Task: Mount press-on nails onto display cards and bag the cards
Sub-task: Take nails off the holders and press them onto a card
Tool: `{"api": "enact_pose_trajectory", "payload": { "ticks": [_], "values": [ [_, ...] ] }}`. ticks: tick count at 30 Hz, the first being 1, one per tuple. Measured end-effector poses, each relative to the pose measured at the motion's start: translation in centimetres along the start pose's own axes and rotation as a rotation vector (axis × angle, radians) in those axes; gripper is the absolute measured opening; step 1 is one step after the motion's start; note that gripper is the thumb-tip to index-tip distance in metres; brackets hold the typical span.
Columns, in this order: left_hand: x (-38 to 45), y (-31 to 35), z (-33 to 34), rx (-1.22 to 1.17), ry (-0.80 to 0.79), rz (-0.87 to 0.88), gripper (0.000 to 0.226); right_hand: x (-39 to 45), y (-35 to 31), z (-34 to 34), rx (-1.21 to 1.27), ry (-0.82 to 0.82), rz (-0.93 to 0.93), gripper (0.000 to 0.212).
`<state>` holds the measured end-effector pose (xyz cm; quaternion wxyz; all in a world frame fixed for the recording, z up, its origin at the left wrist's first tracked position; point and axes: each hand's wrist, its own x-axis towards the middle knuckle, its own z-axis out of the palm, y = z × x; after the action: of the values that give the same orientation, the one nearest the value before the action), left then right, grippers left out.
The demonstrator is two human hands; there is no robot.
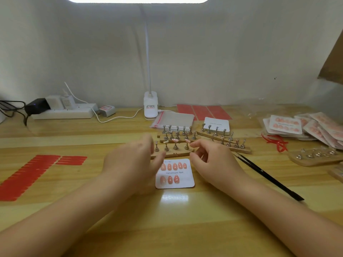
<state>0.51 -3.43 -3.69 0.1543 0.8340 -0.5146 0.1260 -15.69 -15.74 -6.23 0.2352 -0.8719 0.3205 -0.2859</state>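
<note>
Right hand nearest the last nails on the front stand

The right hand [209, 160] hovered with its fingers loosely curled and thumb and forefinger close together, tips just right of the front wooden stand [172, 153]; whether they pinched anything I could not tell. The left hand [133, 164] was motion-blurred at the stand's left end, fingers reaching forward, its hold likewise unclear. Two pink nails [181, 140] sat on pegs toward the stand's right side, just ahead and left of the right fingertips, so that hand looked the nearer one for the next pick. The display card [175, 184] lay flat between both wrists, toward the person from the stand, its rows running left to right: five nails above, three below, the lower row's right part bare. Bagged cards [304, 128] lay far right.
</note>
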Motion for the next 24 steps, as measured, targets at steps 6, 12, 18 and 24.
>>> {"api": "enact_pose_trajectory", "payload": {
  "ticks": [6, 12, 18, 24],
  "values": [
    [1.7, -2.8, 2.2, -0.32, -0.134, -0.057, 0.071, 0.2, 0.0, 0.1, -0.076, 0.042, -0.034, 0.013],
    [1.8, -3.4, 2.6, -0.481, -0.069, 0.108, 0.075, 0.5, 0.0, 0.3, -0.092, 0.066, -0.05, 0.016],
    [0.5, -1.9, 1.9, -0.483, 0.129, 0.328, 0.079, 0.6, 0.4, 0.4, -0.046, 0.094, -0.026, 0.016],
    [-0.2, -1.2, 1.8, -0.502, 0.159, 0.362, 0.074, 0.7, 0.8, 0.2, 0.026, 0.1, 0.019, 0.012]
  ]
}}
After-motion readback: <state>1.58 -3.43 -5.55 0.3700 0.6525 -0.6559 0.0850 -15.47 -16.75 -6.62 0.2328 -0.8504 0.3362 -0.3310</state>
